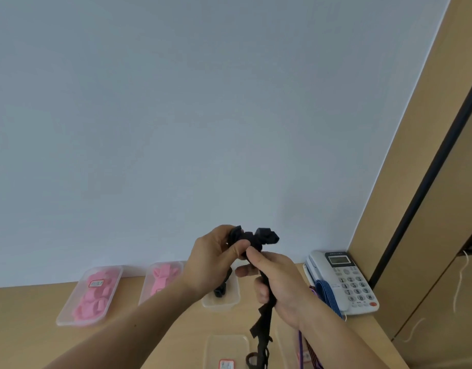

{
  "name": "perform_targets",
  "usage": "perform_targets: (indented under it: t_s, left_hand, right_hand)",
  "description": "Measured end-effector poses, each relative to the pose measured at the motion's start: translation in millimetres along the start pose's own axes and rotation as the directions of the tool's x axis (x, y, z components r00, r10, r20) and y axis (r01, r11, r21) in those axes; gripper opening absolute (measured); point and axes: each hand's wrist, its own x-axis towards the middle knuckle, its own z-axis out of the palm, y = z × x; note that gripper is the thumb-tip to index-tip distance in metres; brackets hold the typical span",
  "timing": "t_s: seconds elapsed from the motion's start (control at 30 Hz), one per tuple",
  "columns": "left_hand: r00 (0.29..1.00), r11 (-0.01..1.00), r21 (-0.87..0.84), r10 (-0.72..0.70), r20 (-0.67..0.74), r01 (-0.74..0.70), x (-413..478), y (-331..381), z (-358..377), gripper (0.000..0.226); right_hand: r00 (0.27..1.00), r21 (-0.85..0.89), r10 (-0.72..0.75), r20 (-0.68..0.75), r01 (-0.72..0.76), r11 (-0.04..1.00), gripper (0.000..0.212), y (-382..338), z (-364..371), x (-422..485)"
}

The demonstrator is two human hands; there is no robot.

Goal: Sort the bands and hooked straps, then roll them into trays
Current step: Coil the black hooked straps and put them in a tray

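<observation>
Above the desk (29, 328), well clear of its top, we hold the strap (261, 330) in both hands. Our left hand (216, 258) has fingers and thumb curled round the bunch (256, 237) at the strap's top end. Our right hand (280, 286) sits just below and to the right, touching the left thumb, its fingers closed round the strap's run.

From there the strap's long axis drops almost straight down. Its kinked loose tail hangs below the right hand, by the right edge of the near tray (216, 347); we cannot tell whether it touches. So the free length lies beneath the right hand, not beside it. We judge the roll must grow at the top, the left turning the bunch while the right feeds strap upward.

The left hand is nearer the far tray (218, 306), which shows a dark piece inside, just behind that wrist. It looks the likely home for this strap.

The desk is pale wood. Left of our hands lie a tray of pink rolls (67, 312) and a second pink tray (147, 286). To the right a phone (341, 280) stands by the wall (176, 129), a blue band (326, 292) draped over its left side. The wall is plain grey-blue, and a wooden panel (429, 235) closes the right side.
</observation>
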Motion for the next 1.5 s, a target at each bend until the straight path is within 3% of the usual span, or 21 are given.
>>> perform_targets:
  t_s: [0.17,0.27,0.37,0.47,0.53,0.6,0.63,0.67,0.7,0.77,0.8,0.87,0.93,1.03,1.1,1.17,1.27,1.33,1.4,1.5]
  left_hand:
    - [0.989,0.982,0.142,0.132,-0.067,-0.122,4.2,-9.1,0.8,0.008]
    - [0.936,0.905,0.288,0.346,-0.065,-0.314,2.2,-14.3,0.8,0.017]
    - [0.753,0.635,0.515,0.658,0.030,-0.576,6.2,-21.2,-2.8,0.021]
    - [0.588,0.325,0.664,0.779,0.215,-0.673,11.3,-27.3,-2.3,0.018]
    - [0.523,0.220,0.663,0.799,0.298,-0.715,11.1,-27.1,-0.6,0.020]
    - [0.481,0.196,0.625,0.814,0.326,-0.755,8.5,-27.6,1.5,0.021]
    - [0.505,0.250,0.593,0.805,0.312,-0.765,6.1,-28.8,2.4,0.024]
    - [0.576,0.380,0.527,0.769,0.277,-0.760,2.7,-29.6,3.1,0.028]
    - [0.691,0.576,0.411,0.688,0.222,-0.707,-1.1,-27.2,3.3,0.036]
    - [0.917,0.927,0.069,0.349,0.193,-0.368,-6.9,-19.0,2.9,0.056]
    - [0.964,0.988,-0.120,0.125,0.233,-0.099,-7.4,-13.0,2.6,0.062]
    - [0.913,0.892,-0.328,-0.187,0.363,0.313,0.5,-5.0,-1.0,0.056]
    - [0.863,0.884,-0.281,-0.220,0.455,0.373,7.1,3.1,-5.2,0.038]
    - [0.884,0.962,-0.144,-0.146,0.444,0.232,7.6,7.1,-2.0,0.021]
    - [0.929,0.995,0.043,-0.102,0.355,0.093,5.9,8.3,1.1,0.013]
    - [0.964,0.961,0.259,0.029,0.265,-0.100,5.2,6.3,3.2,0.012]
    - [0.949,0.790,0.528,0.228,0.220,-0.312,4.0,-2.2,6.6,0.020]
    - [0.902,0.605,0.671,0.320,0.289,-0.429,3.4,-4.5,6.8,0.028]
    - [0.835,0.403,0.748,0.406,0.371,-0.528,2.5,-9.8,8.4,0.054]
    - [0.735,0.276,0.756,0.569,0.369,-0.594,3.7,-19.3,9.0,0.068]
  right_hand:
    - [0.996,-0.134,0.019,-0.093,-0.031,0.990,0.038,-3.6,-6.8,6.6]
    - [0.991,-0.160,0.053,-0.123,-0.073,0.984,0.039,-8.8,-9.3,9.3]
    - [0.991,-0.041,0.109,-0.072,-0.112,0.993,0.040,-13.6,-12.6,8.5]
    - [0.993,0.014,0.092,-0.072,-0.091,0.996,0.046,-12.0,-9.0,9.7]
    - [0.988,0.027,0.077,-0.134,-0.074,0.997,0.048,-6.2,-7.0,13.0]
    - [0.985,0.087,0.047,-0.166,-0.033,0.996,0.043,-1.2,-7.9,15.5]
    - [0.984,0.115,0.026,-0.179,-0.005,0.993,0.040,-0.1,-8.9,16.1]
    - [0.981,0.134,0.002,-0.194,0.025,0.991,0.037,0.4,-10.0,16.7]
    - [0.977,0.143,-0.025,-0.210,0.056,0.988,0.035,0.5,-11.4,17.2]
    - [0.969,0.136,-0.077,-0.235,0.111,0.984,0.035,-0.3,-14.4,18.6]
    - [0.965,0.116,-0.100,-0.242,0.131,0.985,0.035,-0.7,-15.2,19.0]
    - [0.959,0.056,-0.143,-0.245,0.161,0.985,0.035,-0.7,-14.9,19.3]
    - [0.954,0.018,-0.170,-0.248,0.180,0.984,0.035,0.8,-13.6,18.3]
    - [0.941,0.010,-0.152,-0.303,0.163,0.987,0.039,2.7,-11.5,18.4]
    - [0.932,0.025,-0.104,-0.346,0.120,0.992,0.046,4.8,-7.9,18.9]
    - [0.933,0.032,-0.056,-0.357,0.072,0.997,0.052,6.7,-3.7,18.0]
    - [0.930,-0.040,-0.049,-0.364,0.037,0.999,0.051,5.2,-0.2,15.6]
    - [0.933,-0.077,-0.049,-0.358,0.023,0.997,0.051,2.6,0.6,15.9]
    - [0.943,-0.070,-0.023,-0.333,0.000,0.998,0.053,-0.4,1.3,16.7]
    - [0.963,-0.017,0.024,-0.270,-0.029,0.999,0.058,-3.4,2.8,15.7]
